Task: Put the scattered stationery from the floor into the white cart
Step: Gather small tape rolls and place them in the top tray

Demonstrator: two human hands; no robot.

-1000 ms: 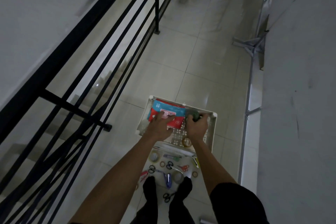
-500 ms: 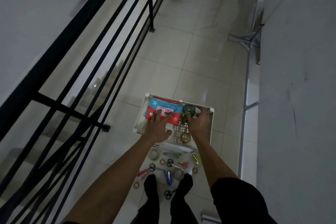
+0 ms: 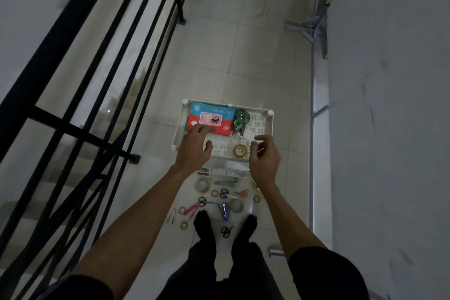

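A: Where's the stationery?
B: Mostly on the floor by the feet, before the white cart (image 3: 270,114): scissors (image 3: 225,194), tape rolls (image 3: 203,185), a blue stapler (image 3: 224,211) (I think; it's dim).
A: Hands?
B: Both empty. The left hand (image 3: 194,146) has straight fingers over the packet (image 3: 209,118) in the cart. The right hand (image 3: 264,156) is loosely curled, gripping nothing.
A: Handling?
B: Probably light and rigid. Take scissors by the handles, rolls pinched through the core.

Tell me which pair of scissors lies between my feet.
The black-handled pair on the tile between your black-socked feet; the other scissors lie farther forward, toward the white cart.
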